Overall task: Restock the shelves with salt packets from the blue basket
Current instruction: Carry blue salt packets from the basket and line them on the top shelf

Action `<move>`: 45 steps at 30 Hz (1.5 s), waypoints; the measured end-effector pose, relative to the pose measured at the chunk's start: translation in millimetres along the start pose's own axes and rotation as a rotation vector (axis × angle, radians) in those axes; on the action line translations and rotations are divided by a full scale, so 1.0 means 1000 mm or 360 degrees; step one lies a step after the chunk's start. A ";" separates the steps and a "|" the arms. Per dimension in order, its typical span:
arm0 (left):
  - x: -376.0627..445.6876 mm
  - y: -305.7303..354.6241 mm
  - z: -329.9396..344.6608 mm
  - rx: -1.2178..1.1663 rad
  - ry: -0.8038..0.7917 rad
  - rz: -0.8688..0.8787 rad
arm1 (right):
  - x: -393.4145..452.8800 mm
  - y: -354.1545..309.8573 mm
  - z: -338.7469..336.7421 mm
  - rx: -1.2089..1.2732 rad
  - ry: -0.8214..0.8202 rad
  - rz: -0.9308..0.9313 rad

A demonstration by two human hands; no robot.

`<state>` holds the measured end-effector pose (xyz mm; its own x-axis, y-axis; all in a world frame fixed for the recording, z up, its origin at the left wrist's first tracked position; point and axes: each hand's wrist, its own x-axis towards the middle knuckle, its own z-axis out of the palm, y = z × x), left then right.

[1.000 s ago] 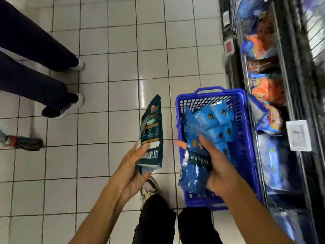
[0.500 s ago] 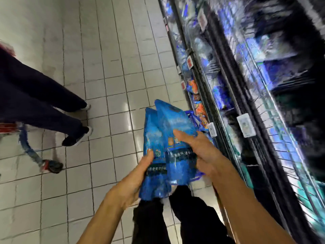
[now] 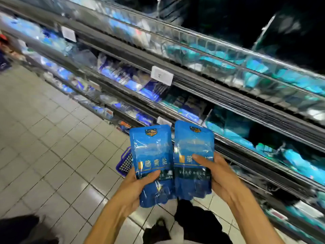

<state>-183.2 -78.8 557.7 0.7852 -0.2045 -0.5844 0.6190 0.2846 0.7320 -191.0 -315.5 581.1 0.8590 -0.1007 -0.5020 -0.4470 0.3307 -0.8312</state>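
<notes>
I hold two blue salt packets upright side by side in front of the shelves. My left hand (image 3: 139, 184) grips the left salt packet (image 3: 152, 152) near its lower half, thumb across the front. My right hand (image 3: 217, 171) grips the right salt packet (image 3: 193, 147) the same way. Behind and below the packets a corner of the blue basket (image 3: 125, 162) shows on the floor; most of it is hidden. The shelves (image 3: 219, 95) run diagonally from upper left to lower right, stocked with blurred blue and teal packets.
White price tags (image 3: 162, 75) hang on the shelf rails. Tiled floor (image 3: 52, 155) fills the left half. My dark trousers and a shoe (image 3: 160, 226) are below the packets. A dark shape (image 3: 17, 228), perhaps another person's leg, sits at the bottom left corner.
My view swung up from the basket to the shelves. The two blue packets, overlapped half a second ago, are now held apart, one in each hand. The dark green packet is out of view.
</notes>
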 end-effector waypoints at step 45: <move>-0.304 -0.177 0.814 0.0618 -0.1838 0.1064 | -0.545 -0.205 -0.623 0.0269 0.1361 -0.1696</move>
<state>-517.6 -829.2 891.0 0.3821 -0.8381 0.3892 -0.0598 0.3979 0.9155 -723.6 -913.3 875.9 0.3167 -0.8953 0.3132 0.4128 -0.1672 -0.8953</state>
